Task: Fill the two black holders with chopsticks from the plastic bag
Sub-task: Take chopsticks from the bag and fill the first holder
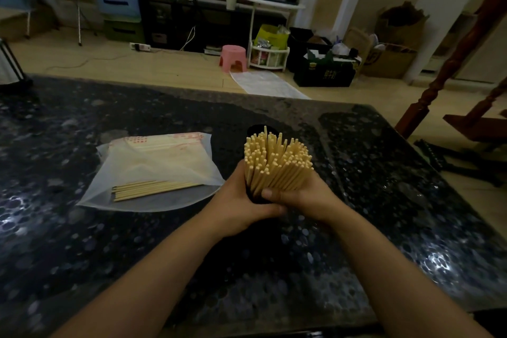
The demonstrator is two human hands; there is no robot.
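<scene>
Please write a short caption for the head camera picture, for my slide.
Both hands, left hand and right hand, grip a black holder packed with chopsticks.

Black holder (256, 198) mostly hidden behind both hands (270, 200); second holder (256, 129) largely behind the chopstick bundle (277, 164).

Two hands are counted at frame centre: left hand (241, 202) and right hand (299, 195). Two black holders are seen: one held holder (253, 197) packed with a chopstick bundle (277, 164), too dense to be counted, and a second holder (259, 129) just behind it, only its rim visible. One plastic bag (153, 170) is recorded left of centre, with roughly six loose chopsticks (153, 189) inside. One pink stool (233, 57) is noted at upper centre.
</scene>
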